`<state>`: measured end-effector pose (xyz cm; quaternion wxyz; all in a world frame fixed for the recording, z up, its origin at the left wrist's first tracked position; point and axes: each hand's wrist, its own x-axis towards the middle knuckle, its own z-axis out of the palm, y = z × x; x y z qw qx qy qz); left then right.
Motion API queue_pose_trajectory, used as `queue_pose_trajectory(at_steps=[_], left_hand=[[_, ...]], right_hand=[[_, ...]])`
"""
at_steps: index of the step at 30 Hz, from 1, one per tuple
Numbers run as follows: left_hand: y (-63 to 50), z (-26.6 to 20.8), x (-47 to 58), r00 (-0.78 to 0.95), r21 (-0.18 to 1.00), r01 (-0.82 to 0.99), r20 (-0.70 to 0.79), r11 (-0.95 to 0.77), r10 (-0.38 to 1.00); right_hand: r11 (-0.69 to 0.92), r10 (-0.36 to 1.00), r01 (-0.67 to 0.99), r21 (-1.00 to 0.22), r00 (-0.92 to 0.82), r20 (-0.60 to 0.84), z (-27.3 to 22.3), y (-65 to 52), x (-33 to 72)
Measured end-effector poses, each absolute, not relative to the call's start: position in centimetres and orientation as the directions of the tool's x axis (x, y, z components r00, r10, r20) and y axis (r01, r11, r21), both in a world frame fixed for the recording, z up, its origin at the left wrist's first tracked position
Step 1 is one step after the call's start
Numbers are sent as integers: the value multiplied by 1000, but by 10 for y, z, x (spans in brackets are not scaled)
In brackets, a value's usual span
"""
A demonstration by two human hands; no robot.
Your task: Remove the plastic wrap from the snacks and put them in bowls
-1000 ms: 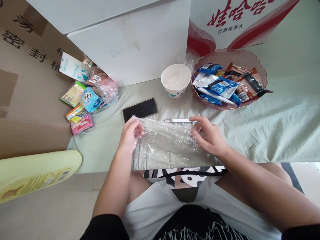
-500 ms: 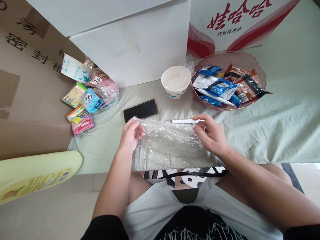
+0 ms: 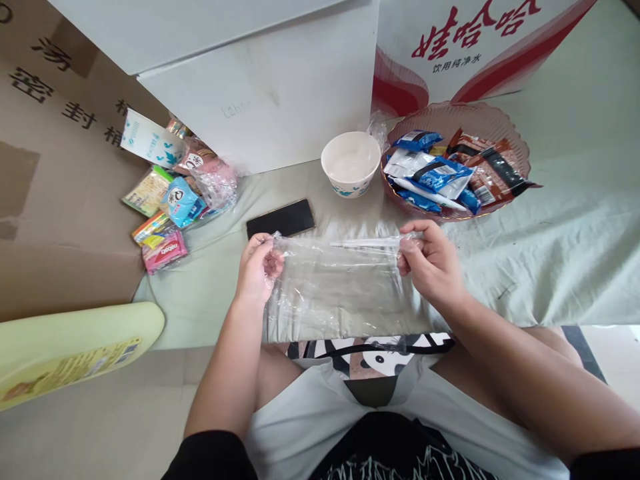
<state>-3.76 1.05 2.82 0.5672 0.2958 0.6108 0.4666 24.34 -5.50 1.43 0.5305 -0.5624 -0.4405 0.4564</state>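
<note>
A clear plastic bag (image 3: 340, 287) is stretched between my two hands above the front edge of the cloth-covered table. Its left upper corner is pinched in my left hand (image 3: 260, 263), fingers closed. My right hand (image 3: 430, 260) grips the right upper corner between thumb and fingers. Behind the film lies a white pen (image 3: 363, 243), seen partly through the plastic. Just beyond my left hand rests a dark phone (image 3: 283, 219), flat on the cloth.
A white paper bowl (image 3: 351, 167) stands beside a pink scalloped bowl (image 3: 510, 133) of wrapped snacks. Several snack packets (image 3: 165, 253) lie at left against a cardboard box (image 3: 65, 193). White boxes (image 3: 280, 100) line the back. A yellow-green container (image 3: 80, 347) is at lower left.
My right hand has shifted slightly right and up, drawing the bag's upper edge straighter and tauter. My left hand has moved a little left. The other things stay put.
</note>
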Motion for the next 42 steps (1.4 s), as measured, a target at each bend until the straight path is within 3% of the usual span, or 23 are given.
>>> queue_pose_trajectory(at_steps=[5,11,22,32,42], left_hand=[[13,32,-40,-193,864,-321,-460,387,867],[14,34,-41,-274,877,-394,-398,275,875],[12,28,-41,-185,910,-299,-352,289,917],[10,28,-40,-171,901,-191,-421,389,891],[9,23,-42,-118,919,-176,-376,353,919]], right_hand=[[2,973,-45,-999,232,-8,15,-52,242],[67,988,-26,-997,140,62,13,-56,241],[-24,995,122,-992,97,-12,19,-53,244],[-34,995,194,-980,95,-16,22,-54,243],[-10,996,245,-969,85,11,18,-55,244]])
